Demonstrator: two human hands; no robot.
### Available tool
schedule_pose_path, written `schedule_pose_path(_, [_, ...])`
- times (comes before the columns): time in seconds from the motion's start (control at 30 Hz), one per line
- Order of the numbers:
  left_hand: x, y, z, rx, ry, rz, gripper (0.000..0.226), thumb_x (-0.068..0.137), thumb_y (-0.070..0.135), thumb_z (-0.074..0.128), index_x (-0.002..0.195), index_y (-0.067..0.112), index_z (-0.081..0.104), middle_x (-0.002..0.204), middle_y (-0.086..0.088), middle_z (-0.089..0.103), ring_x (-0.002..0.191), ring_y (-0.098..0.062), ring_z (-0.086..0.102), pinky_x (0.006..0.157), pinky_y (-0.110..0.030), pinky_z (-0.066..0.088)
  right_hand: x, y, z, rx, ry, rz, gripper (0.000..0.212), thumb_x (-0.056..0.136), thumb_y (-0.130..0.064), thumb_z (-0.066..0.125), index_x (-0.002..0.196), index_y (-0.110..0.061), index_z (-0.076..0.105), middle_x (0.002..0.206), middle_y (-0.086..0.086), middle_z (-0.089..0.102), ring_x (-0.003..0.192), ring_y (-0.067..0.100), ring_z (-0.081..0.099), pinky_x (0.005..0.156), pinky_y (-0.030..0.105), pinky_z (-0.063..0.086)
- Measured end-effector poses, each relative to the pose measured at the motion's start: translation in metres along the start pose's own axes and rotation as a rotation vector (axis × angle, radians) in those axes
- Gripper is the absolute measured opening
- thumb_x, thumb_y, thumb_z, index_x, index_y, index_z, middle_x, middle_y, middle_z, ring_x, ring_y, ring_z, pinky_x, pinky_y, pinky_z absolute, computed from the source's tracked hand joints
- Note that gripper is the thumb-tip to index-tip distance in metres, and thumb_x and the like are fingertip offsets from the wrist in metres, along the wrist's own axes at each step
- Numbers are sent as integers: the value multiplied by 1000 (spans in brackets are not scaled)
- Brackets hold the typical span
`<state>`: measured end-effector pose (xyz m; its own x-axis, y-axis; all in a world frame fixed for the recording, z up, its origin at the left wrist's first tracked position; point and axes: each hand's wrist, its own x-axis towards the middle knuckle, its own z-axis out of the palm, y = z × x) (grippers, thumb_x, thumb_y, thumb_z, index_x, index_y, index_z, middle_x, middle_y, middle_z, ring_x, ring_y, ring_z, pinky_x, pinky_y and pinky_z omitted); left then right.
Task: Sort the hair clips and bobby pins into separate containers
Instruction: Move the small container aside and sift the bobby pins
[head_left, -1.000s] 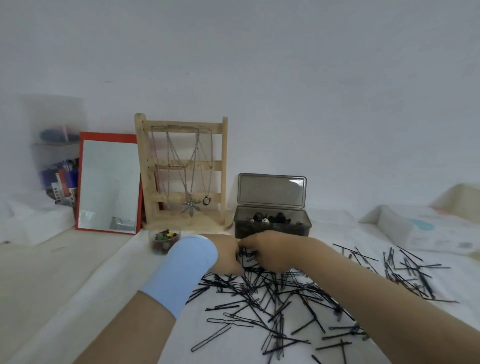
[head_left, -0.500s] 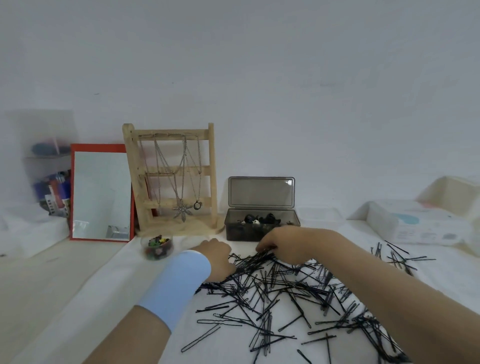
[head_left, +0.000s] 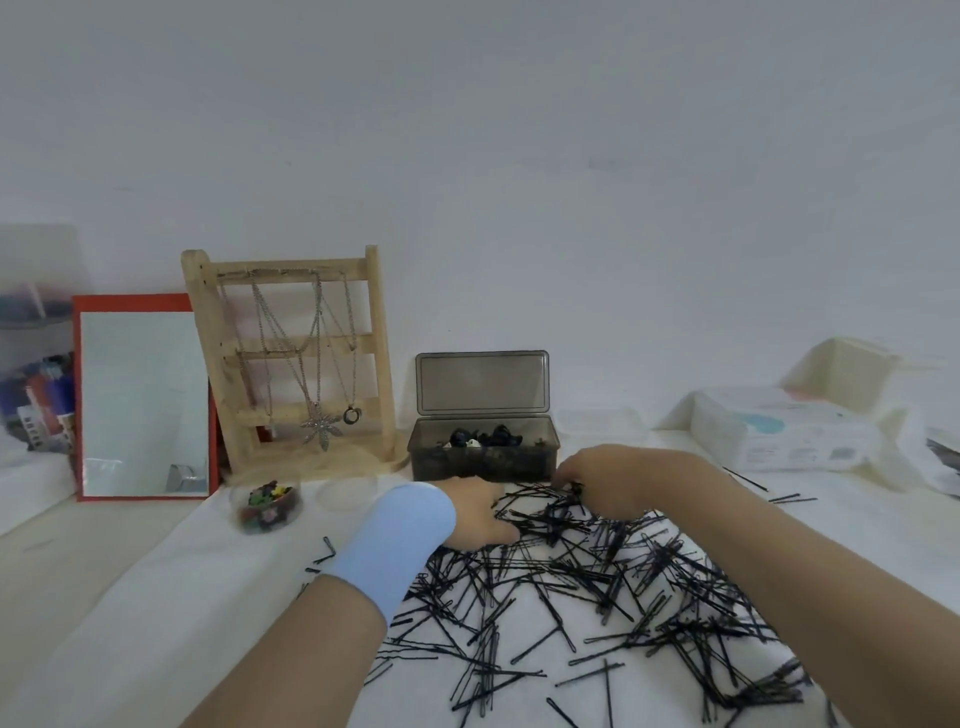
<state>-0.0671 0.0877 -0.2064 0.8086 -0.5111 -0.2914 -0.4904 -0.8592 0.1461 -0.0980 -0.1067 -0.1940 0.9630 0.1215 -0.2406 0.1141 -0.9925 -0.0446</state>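
because the bobby pins (head_left: 597, 582) lie tangled, the right hand (head_left: 608, 480) pinches a few with curled fingers while the left hand (head_left: 475, 512) steadies them, grip unclear.

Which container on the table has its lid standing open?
The dark rectangular box beside the wooden necklace stand; its lid stands upright. The small round jar of colourful clips shows no lid.
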Motion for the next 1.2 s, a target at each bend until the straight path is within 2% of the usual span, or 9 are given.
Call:
schedule_pose_path(0.07, [3, 7, 3, 8, -11, 34, 71, 96, 56, 50, 156, 28, 24, 160, 2, 31, 143, -24, 36, 117, -41, 31, -5, 2, 8, 33, 11, -30, 64, 91, 2, 42, 147, -30, 48, 147, -1, 51, 131, 22, 49, 108, 33, 42])
schedule_pose_path(0.17, [0, 12, 4, -26, -18, 127, 65, 95, 53, 54, 153, 34, 32, 158, 8, 35, 142, -20, 38, 116, -37, 31, -12, 12, 3, 114, 10, -109, 66, 85, 8, 40, 131, -33, 64, 133, -10, 63, 122, 12, 57, 106, 30, 45])
schedule_pose_path(0.33, [3, 3, -5, -271, 103, 169, 32, 97, 36, 59, 129, 34, 62, 125, 16, 61, 115, -5, 57, 103, -25, 41, -12, 29, -2, 405, 112, -125, 61, 79, 13, 36, 101, -28, 76, 102, -18, 73, 100, 1, 69, 93, 36, 56])
schedule_pose_path(0.43, [12, -1, -3, -214, 145, 95, 33, 98, 36, 56, 130, 37, 60, 130, 13, 60, 117, -7, 57, 103, -28, 43, 0, 22, 10, 197, 161, -76, 53, 89, 5, 42, 117, -28, 72, 123, -9, 65, 118, 12, 59, 102, 30, 45])
schedule_pose_path(0.53, [19, 2, 0, -113, 155, 83, 45, 99, 32, 51, 144, 33, 48, 150, 7, 47, 135, -14, 46, 112, -31, 34, 3, 14, 20, 151, 164, -91, 54, 94, 2, 43, 134, -29, 62, 140, -5, 58, 126, 17, 52, 103, 27, 41])
schedule_pose_path(0.77, [23, 6, -4, -70, 130, 74, 50, 103, 26, 45, 152, 34, 37, 158, 5, 36, 143, -19, 37, 116, -32, 28, -11, 17, 5, 368, 160, -159, 49, 83, 7, 46, 99, -25, 79, 97, -16, 74, 96, -1, 66, 91, 21, 53])
schedule_pose_path(0.93, [21, 15, 1, -50, 36, 144, 51, 101, 17, 38, 145, 44, 43, 142, 0, 55, 122, -26, 57, 106, -41, 46, 0, 9, 12, 158, 172, -125, 55, 90, 4, 43, 128, -28, 68, 131, -6, 64, 120, 16, 57, 100, 26, 44])
schedule_pose_path(1.13, [11, 17, -8, -163, 45, 218, 39, 99, 18, 54, 134, 32, 61, 131, 14, 63, 120, -6, 57, 107, -25, 40, -20, 28, -5, 386, 82, -136, 47, 88, 3, 47, 110, -26, 77, 102, -17, 74, 99, 4, 68, 96, 28, 54])
schedule_pose_path(1.2, [15, 19, -10, -169, 81, 219, 39, 100, 22, 54, 136, 34, 58, 137, 12, 56, 125, -7, 52, 108, -25, 37, -21, 37, -8, 296, 159, -82, 54, 88, 7, 41, 123, -22, 71, 114, -13, 70, 110, 5, 64, 103, 24, 47])
